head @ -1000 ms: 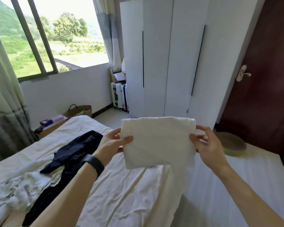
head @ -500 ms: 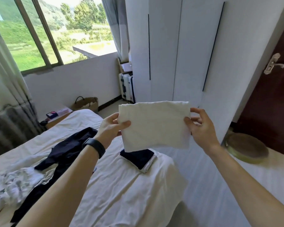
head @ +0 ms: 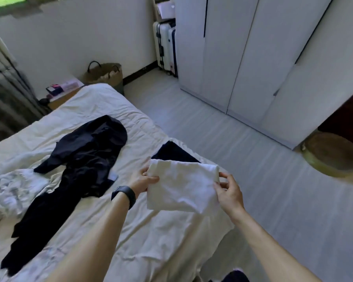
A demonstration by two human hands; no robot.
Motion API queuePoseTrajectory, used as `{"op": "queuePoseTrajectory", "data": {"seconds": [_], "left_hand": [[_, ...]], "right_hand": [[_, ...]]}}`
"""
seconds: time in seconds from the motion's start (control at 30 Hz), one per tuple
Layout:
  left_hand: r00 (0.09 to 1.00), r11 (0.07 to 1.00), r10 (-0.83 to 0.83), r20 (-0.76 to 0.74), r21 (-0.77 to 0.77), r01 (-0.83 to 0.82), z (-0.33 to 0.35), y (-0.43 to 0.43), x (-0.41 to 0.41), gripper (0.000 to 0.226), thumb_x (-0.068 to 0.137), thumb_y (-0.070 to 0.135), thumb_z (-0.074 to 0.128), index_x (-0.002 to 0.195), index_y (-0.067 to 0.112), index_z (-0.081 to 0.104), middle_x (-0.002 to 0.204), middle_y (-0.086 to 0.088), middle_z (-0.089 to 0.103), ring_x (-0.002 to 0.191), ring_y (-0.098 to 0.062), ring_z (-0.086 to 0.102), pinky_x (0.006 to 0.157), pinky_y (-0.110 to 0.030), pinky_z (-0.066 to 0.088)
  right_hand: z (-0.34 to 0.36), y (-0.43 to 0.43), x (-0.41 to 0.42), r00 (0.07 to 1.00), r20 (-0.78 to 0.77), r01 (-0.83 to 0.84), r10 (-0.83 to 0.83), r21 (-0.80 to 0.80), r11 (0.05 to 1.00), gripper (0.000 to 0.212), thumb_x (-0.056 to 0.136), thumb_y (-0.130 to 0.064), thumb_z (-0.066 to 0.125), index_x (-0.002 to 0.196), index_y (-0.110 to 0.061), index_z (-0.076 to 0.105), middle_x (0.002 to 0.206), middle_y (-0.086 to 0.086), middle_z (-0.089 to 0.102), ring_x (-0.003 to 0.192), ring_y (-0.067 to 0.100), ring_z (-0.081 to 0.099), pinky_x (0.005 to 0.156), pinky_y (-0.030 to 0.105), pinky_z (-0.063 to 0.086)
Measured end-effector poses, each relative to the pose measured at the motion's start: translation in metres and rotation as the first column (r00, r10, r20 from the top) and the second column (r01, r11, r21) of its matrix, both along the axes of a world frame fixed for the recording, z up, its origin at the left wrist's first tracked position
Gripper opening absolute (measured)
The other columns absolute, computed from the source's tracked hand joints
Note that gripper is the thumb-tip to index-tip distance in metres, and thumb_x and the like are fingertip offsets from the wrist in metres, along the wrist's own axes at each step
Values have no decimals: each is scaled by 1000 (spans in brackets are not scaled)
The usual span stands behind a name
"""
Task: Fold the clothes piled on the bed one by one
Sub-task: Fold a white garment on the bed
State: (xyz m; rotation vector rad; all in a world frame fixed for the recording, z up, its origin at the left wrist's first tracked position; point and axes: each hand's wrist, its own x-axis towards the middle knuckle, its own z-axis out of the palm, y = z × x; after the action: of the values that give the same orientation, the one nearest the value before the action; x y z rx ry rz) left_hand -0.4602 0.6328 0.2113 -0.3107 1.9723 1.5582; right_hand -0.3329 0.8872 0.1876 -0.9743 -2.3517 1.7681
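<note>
A folded white garment (head: 181, 185) hangs between both hands over the bed's near right corner. My left hand (head: 142, 181) pinches its left edge, thumb on top. Its right edge is pinched by my right hand (head: 228, 191). Just behind it a folded dark garment (head: 172, 152) lies on the bed (head: 118, 231), partly hidden by the white one. Unfolded dark clothes (head: 80, 159) sprawl across the bed's middle. A crumpled white patterned garment (head: 10, 188) lies at the left.
A white wardrobe (head: 253, 58) stands at the right with two suitcases (head: 165, 47) beside it. A woven basket (head: 105, 75) and a bedside table (head: 63, 92) sit past the bed's far end. A round woven cushion (head: 332, 154) lies on the floor.
Both hands have lowered the folded white garment from chest height down toward the bed corner, over the folded dark garment. The camera has tilted down.
</note>
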Motion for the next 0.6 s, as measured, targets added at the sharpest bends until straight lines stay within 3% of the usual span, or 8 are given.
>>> {"op": "queuePoseTrajectory", "data": {"seconds": [0.1,0.2,0.3,0.43,0.6], "left_hand": [[991,997,40,124,-78,-30,-41,-4,-10,41,90,-7,65,129,3,58,120,-21,67,101,-34,67,84,-43,57],[981,990,43,190,-141,-16,-71,-9,-32,39,89,-6,66,126,5,61,111,-15,71,92,-27,71,73,-35,59],[980,968,-6,198,-244,55,-84,-6,-74,36,88,-4,67,121,9,64,102,-9,75,90,-25,73,80,-38,60],[976,916,-126,177,-357,183,-103,20,-154,28,88,1,68,111,17,66,95,-3,76,85,-21,74,81,-37,60],[954,846,-262,142,-442,298,-153,69,-247,26,88,4,68,96,27,63,79,10,73,66,-7,70,62,-23,54]], "right_hand": [[-40,-1,-16,992,120,-30,34,-35,999,25,96,-23,67,108,-43,57,94,-8,71,84,8,67,75,32,53],[-76,-3,-39,977,207,-17,39,-108,994,24,97,-23,65,110,-42,58,97,-7,71,87,10,68,73,32,54],[-108,-8,-69,967,254,48,-5,-163,985,27,96,-21,66,99,-46,55,94,-8,70,87,12,68,71,30,51],[-146,-7,-120,949,295,183,-112,-227,956,27,96,-21,67,102,-43,55,93,-9,69,87,12,67,72,31,50],[-205,-5,-178,899,325,381,-294,-248,891,22,96,-19,67,111,-32,56,98,-2,72,86,13,68,73,30,52]]}}
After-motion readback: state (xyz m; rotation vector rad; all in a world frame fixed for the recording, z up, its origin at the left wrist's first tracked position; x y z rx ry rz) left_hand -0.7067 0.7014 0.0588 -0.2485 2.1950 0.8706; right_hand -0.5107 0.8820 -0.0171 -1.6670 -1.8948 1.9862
